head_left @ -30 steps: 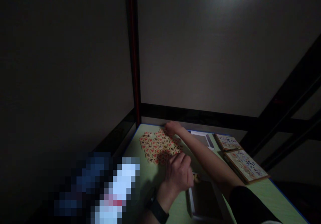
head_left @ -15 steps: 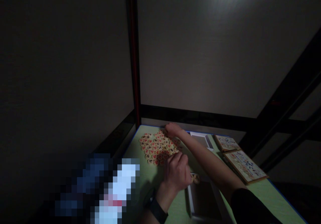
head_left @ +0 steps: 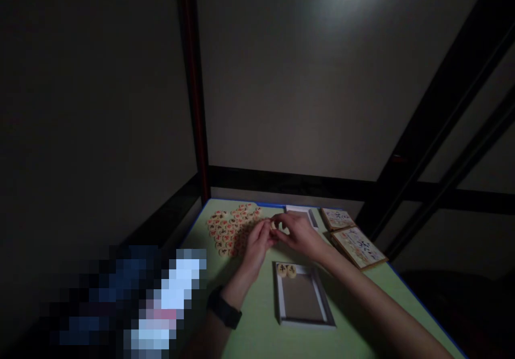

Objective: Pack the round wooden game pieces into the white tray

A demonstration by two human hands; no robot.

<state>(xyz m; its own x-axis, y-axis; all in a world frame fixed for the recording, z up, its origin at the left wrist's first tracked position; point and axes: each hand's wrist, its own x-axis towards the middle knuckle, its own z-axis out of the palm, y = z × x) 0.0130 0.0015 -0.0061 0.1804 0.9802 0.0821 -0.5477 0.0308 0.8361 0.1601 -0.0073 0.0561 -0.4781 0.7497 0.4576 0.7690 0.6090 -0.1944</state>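
My left hand (head_left: 257,241), with a black band on its wrist, and my right hand (head_left: 300,234) meet above the middle of the table. A pale round Chinese chess piece (head_left: 273,225) sits between their fingertips, and both hands are closed on it. Whether more pieces are inside the left hand is hidden. To the left lie many round Chinese chess pieces (head_left: 222,231) with red or dark characters, some hidden behind my left hand. Nearer to me is a shallow box (head_left: 280,300) with a white rim. Two pieces (head_left: 286,270) with dark characters lie side by side in its far left corner.
Another white-rimmed box (head_left: 313,218) lies at the far edge, partly behind my right hand. Two printed box lids (head_left: 358,246) lie along the right side of the green table (head_left: 257,321). Walls (head_left: 281,107) stand behind and left. A blurred patch covers the lower left.
My right hand has come back from the far side of the pieces to meet my left hand. The left hand has lifted away from the near box, uncovering its two pieces. The view has shifted right.
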